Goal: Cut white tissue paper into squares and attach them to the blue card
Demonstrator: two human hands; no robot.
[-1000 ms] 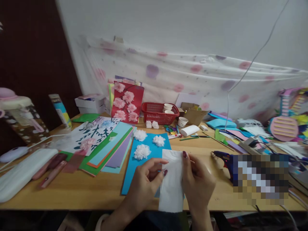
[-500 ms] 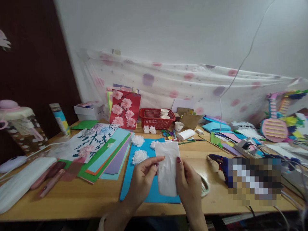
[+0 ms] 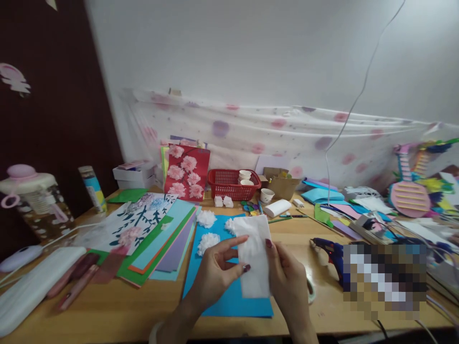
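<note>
A thin white rectangular sheet of tissue paper [image 3: 255, 270] is held upright between a person's two bare hands, above the near part of a pale wooden table [image 3: 118, 313]. Below it lies a bright blue rectangular paper card [image 3: 234, 306]; farther back stand a red card with pink ruffled blossoms [image 3: 187, 173] and, beside it, a red plastic mesh basket [image 3: 226, 191]. The right hand [image 3: 289, 274] pinches the sheet's right edge, thumb in front, fingers behind. The left hand [image 3: 214, 276] has thumb and forefinger parted, their tips at the left edge; whether its other fingers grip the sheet cannot be told. To the right rests a dark blue glue gun [image 3: 332, 253]. Three white ruffled paper flowers [image 3: 208, 244] sit on the blue card, one partly hidden behind the sheet.
</note>
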